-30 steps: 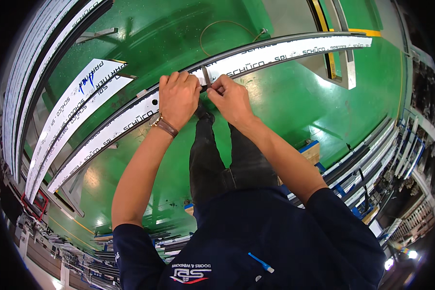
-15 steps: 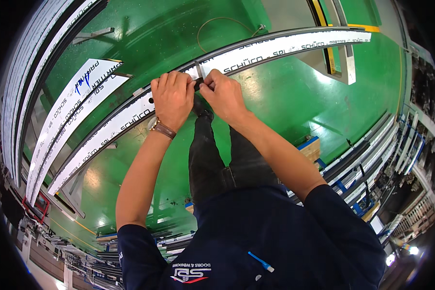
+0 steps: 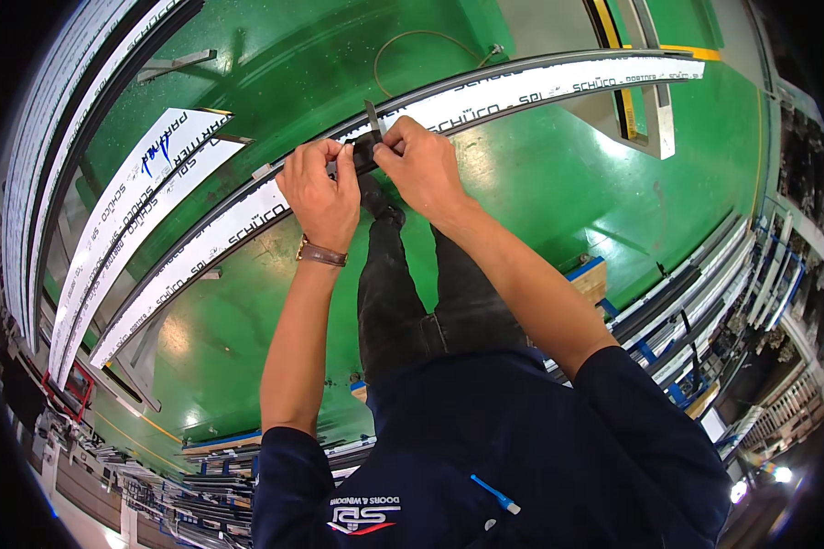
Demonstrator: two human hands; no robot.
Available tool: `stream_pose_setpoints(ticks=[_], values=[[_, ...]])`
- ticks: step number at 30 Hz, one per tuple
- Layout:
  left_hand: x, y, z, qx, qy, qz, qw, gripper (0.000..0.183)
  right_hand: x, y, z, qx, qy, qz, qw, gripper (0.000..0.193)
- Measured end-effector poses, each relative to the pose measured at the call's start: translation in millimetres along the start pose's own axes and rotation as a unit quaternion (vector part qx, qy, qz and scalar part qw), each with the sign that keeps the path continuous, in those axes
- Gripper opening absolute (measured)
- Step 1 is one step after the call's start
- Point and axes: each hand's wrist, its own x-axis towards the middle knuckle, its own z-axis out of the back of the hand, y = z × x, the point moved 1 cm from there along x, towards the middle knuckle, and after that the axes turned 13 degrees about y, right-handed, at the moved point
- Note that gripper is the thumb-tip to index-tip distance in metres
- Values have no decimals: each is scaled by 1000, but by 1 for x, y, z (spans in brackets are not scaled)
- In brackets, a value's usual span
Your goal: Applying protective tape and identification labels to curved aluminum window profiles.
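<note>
Over at nine o'clock, well apart from our hands, two shorter white-filmed profiles [image 3: 128, 220] lay side by side on the green floor [image 3: 540, 192], and they played no part in the risk. Moving toward eleven o'clock, our left hand [image 3: 320, 194] was curled, its fingertips pinching the left end of a small dark piece [image 3: 364, 154] that sat on the top edge of the long white-filmed profile [image 3: 485, 91]. At twelve o'clock a thin grey blade-like tab [image 3: 372, 117] stood up from that piece, just beside our fingers. Our right hand [image 3: 423, 166] closed on the piece from the other side, thumb and forefinger pressed against it, so the two hands nearly touched. We judged the main danger to be a slip: both grips were fingertip-only on a small part, and a sideways push could have sent it off the profile's narrow edge. A finger could also have caught on the upright tab. Whether the piece was seated or loose, we could not tell. Toward one o'clock a thin cable [image 3: 430, 41] looped on the floor, a possible snag underfoot.
</note>
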Motion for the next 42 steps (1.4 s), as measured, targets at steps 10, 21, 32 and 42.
stream_pose_setpoints(ticks=[10, 21, 32, 42], values=[[-30, 19, 14, -96, -80, 83, 989, 18, 7, -4, -1, 71, -13, 14, 997, 20], [-65, 18, 1, -358, -292, 268, 845, 21, 16, -25, 5, 140, -2, -18, 990, 21], [-91, 56, 60, -299, -409, 318, 801, 21, 15, -17, 10, 141, 0, -30, 989, 23], [-110, 117, 66, -385, -371, 395, 747, 22, 18, -20, 10, 170, 11, -30, 985, 20]])
